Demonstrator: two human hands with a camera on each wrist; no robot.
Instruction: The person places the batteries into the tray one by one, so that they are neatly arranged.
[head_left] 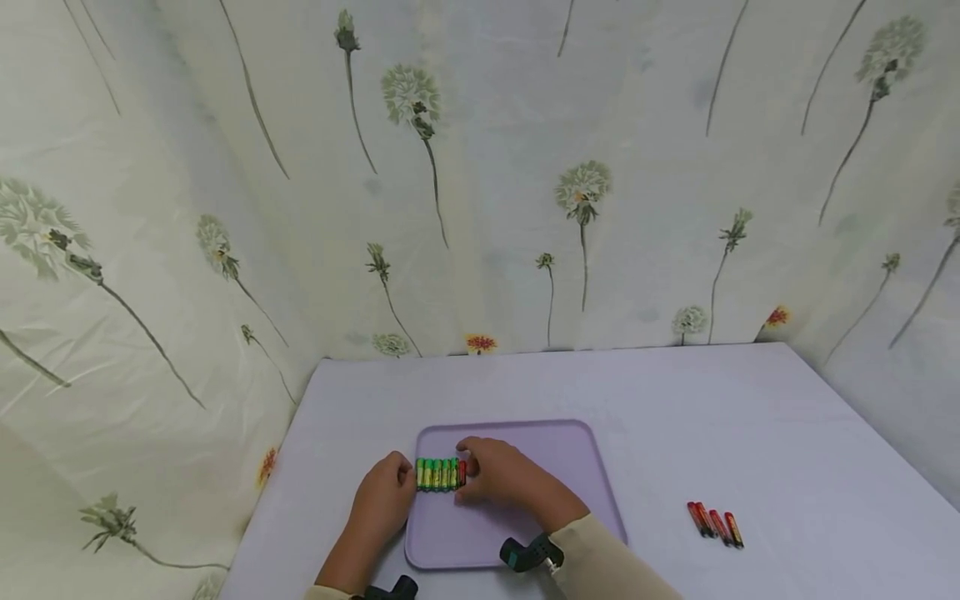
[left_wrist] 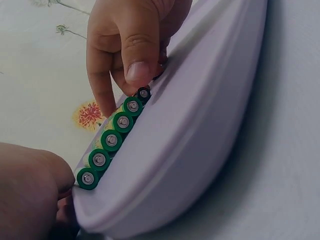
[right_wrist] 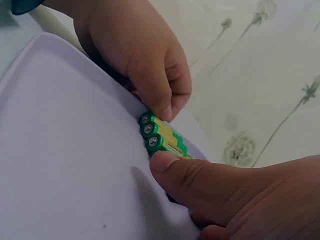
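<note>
A row of green-and-yellow batteries (head_left: 437, 475) lies side by side at the left part of a lilac tray (head_left: 450, 533). At the row's right end stands one thinner red battery (head_left: 462, 473), its dark end (left_wrist: 144, 94) showing in the left wrist view. My right hand (head_left: 501, 473) pinches this red battery, thumb at the near end and fingers at the far end. My left hand (head_left: 384, 493) has its fingers curled at the tray's left rim, with fingertips against the outermost green battery. In the right wrist view the right thumb (right_wrist: 165, 160) hides part of the row.
Several red batteries (head_left: 715, 524) lie together on the white table (head_left: 660, 417), right of the tray. Floral cloth (head_left: 495, 183) hangs behind and along the sides. A black wrist camera (head_left: 528, 552) on the right wrist hangs over the tray's near edge.
</note>
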